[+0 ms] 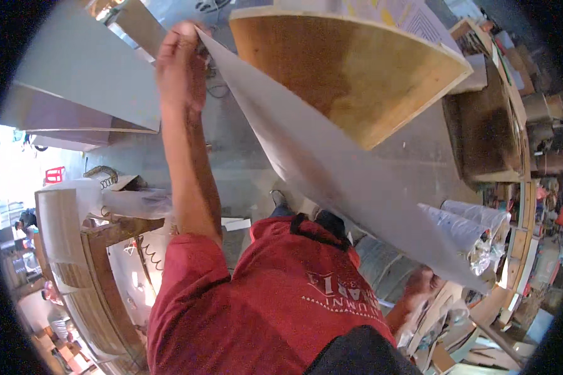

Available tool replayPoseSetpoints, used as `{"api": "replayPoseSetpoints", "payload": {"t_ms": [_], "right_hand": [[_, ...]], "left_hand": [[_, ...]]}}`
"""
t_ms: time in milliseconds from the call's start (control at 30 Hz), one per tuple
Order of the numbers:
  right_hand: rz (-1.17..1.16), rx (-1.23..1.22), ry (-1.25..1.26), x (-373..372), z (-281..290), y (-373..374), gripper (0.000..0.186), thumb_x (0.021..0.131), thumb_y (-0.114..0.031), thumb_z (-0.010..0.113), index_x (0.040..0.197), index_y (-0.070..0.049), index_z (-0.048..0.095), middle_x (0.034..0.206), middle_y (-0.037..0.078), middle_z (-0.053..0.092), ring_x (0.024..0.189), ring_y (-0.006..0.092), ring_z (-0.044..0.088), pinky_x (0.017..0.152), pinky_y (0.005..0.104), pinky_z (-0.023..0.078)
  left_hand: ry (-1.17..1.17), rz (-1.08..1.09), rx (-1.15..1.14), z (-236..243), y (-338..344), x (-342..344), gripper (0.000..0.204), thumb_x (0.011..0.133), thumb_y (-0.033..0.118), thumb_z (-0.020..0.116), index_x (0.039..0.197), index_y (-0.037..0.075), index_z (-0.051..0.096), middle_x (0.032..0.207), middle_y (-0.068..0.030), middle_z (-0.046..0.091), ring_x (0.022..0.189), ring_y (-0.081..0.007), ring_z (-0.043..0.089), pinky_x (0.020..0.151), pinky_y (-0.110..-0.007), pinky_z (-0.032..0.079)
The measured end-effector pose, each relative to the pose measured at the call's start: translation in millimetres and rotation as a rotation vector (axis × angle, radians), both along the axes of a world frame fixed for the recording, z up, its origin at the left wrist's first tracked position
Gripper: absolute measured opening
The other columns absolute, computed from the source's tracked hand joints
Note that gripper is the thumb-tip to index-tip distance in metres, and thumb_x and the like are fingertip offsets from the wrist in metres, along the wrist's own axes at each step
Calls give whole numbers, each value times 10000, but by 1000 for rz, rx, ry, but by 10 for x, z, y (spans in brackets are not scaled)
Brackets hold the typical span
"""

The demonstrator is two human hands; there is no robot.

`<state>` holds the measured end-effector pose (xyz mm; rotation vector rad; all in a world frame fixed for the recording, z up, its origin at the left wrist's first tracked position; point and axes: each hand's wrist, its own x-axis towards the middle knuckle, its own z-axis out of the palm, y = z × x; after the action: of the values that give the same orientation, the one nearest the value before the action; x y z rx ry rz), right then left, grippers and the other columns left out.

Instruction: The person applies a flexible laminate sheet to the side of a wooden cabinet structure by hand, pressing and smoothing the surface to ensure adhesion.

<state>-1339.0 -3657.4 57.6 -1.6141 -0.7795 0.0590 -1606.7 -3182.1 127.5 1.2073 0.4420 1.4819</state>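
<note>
My left hand [182, 65] is raised at the upper left, thumb and fingers closed on the upper corner of a thin white sheet [331, 162]. The sheet stretches slantwise from that hand down to the lower right, across the front of my red shirt. I cannot make out my right hand; the sheet covers much of that side. Just beyond the sheet stands a brown wooden panel [331, 69] with pale edges and a darker patch on its face. The sheet overlaps the panel's near side in this view; whether they touch I cannot tell.
A large pale grey board [87, 69] stands at the upper left. Below it is a wooden frame [97, 250] with clear wrapping. To the right are plastic-wrapped rolls [463, 225], a brown box-like piece [488, 125] and a cluttered shelf. Scrap wood [444, 350] lies at the lower right.
</note>
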Motion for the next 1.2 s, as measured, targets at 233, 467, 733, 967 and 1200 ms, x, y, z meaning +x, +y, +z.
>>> {"api": "replayPoseSetpoints", "payload": {"t_ms": [233, 467, 733, 967, 1200], "right_hand": [[34, 81, 293, 323, -376, 430, 203, 837, -186, 674, 952, -39, 595, 883, -2, 563, 794, 103, 487, 679, 290, 410], [-2, 121, 336, 512, -290, 876, 273, 844, -188, 671, 1051, -30, 588, 954, 18, 597, 864, 131, 534, 758, 286, 420], [-50, 48, 314, 670, -347, 1089, 304, 852, -202, 664, 1076, -12, 584, 1013, 42, 604, 926, 150, 542, 846, 315, 414], [-20, 106, 300, 701, -73, 1091, 354, 866, -218, 638, 1129, 4, 554, 1064, 67, 593, 965, 167, 530, 878, 325, 397], [29, 59, 277, 796, -238, 1310, 341, 866, -206, 632, 1125, 2, 559, 1053, 63, 591, 956, 162, 526, 873, 315, 391]], "left_hand": [[36, 69, -172, -324, -29, -97, 156, 853, 79, 656, 1005, 52, 632, 915, 5, 621, 809, -95, 565, 753, -244, 457], [82, 179, -122, -314, 71, 129, 153, 799, 42, 694, 949, 18, 676, 836, -17, 654, 743, -98, 578, 711, -242, 468], [68, 205, -201, -376, 163, 228, 170, 772, 31, 722, 937, -3, 696, 832, -40, 668, 714, -102, 580, 669, -234, 465], [42, 323, -133, -21, -122, 118, 154, 772, -2, 712, 925, -10, 697, 837, -48, 666, 744, -107, 583, 695, -233, 467], [40, 294, -147, -269, 102, 213, 168, 780, 21, 710, 945, -6, 691, 858, -52, 671, 773, -113, 594, 726, -244, 476]]}}
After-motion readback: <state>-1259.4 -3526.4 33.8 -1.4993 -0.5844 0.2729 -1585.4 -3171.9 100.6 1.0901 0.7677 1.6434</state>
